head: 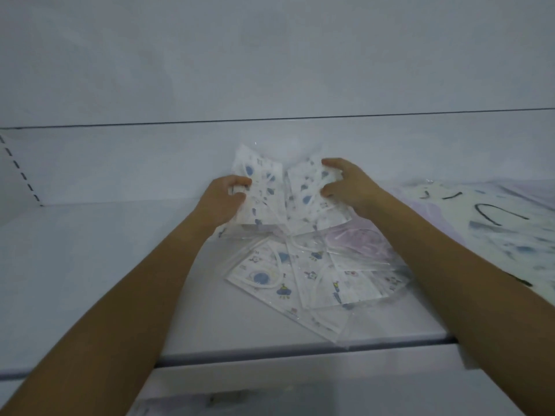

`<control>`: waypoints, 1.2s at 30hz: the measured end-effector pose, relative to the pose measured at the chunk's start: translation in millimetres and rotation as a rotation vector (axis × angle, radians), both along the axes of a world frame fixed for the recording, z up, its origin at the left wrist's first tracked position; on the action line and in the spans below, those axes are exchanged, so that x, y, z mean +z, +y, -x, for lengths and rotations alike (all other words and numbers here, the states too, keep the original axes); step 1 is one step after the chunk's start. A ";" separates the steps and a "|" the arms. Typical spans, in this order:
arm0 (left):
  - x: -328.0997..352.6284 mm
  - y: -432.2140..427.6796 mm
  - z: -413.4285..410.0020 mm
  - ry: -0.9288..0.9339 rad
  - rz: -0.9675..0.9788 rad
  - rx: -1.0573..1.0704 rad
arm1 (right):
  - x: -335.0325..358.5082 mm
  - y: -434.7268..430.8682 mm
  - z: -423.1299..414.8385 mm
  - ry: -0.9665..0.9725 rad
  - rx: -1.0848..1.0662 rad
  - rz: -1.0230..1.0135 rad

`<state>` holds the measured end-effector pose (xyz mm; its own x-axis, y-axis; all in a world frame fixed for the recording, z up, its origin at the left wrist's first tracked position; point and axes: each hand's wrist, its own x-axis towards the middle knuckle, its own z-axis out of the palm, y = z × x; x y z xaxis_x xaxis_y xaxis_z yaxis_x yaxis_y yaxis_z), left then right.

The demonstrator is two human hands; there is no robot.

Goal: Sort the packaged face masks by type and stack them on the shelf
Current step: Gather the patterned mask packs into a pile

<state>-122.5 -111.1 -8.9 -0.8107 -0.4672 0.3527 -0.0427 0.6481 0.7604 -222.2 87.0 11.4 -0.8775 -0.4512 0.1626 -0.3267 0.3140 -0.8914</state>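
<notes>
White metal shelf (90, 265) beneath both hands, by the look of it both sorting surface and stacking place. Out to the right of the right hand (345, 184), larger pale packs (480, 223) with dark curved marks, blurred, apparently another type kept apart on purpose. Just below the hands and nearer the body, loose packs (300, 280) of white masks with blue cartoon print, fanned crookedly and overlapping, with one pinkish pack (363, 241) tucked among them close under the right hand; probably not yet sorted. Between the hands, a bundle (270, 193) of the same blue-print packs, stood on edge, lower edges down on the shelf or on the loose packs, hard to tell which. Held that way, presumably, to knock the edges level before stacking. Left hand (223, 199) curled round the bundle's left edge. Right hand clawed over its right edge, fingertips pressing in. Gripped from both sides, most likely to keep slippery film from sliding apart.
</notes>
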 end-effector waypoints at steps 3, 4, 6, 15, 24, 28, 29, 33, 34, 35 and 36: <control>7.7 -6.2 -2.2 0.236 0.047 0.216 | 7.5 6.0 6.1 0.104 -0.051 0.243; 9.8 -8.4 -4.4 0.290 0.060 0.293 | 9.6 8.8 9.3 0.080 -0.055 0.344; 11.5 -12.5 -8.0 0.360 0.040 0.368 | 13.8 13.9 13.2 -0.026 -0.027 0.551; 11.9 33.5 -3.8 0.389 -0.345 -0.184 | 1.0 -9.5 -15.9 0.198 0.089 0.443; 9.8 24.2 -3.8 0.377 -0.238 -0.332 | -5.5 -18.4 -24.4 0.183 0.215 0.244; 17.8 22.3 -1.5 0.316 -0.166 -0.261 | -2.0 -24.3 -31.6 0.313 0.243 0.153; 19.0 21.4 -0.9 0.332 -0.146 -0.244 | -0.9 -27.2 -34.2 0.344 0.259 0.134; 24.9 5.6 -8.6 0.381 0.009 -0.171 | 7.7 -41.0 -38.3 0.506 0.288 0.032; 29.1 0.2 -14.1 0.393 0.068 -0.167 | 11.8 -43.2 -39.7 0.502 0.295 0.022; 34.3 -4.8 -21.3 0.414 0.139 -0.167 | 16.6 -44.3 -42.3 0.500 0.299 0.015; 38.4 -10.9 -28.7 0.428 0.212 -0.169 | 20.9 -45.3 -44.8 0.497 0.298 0.008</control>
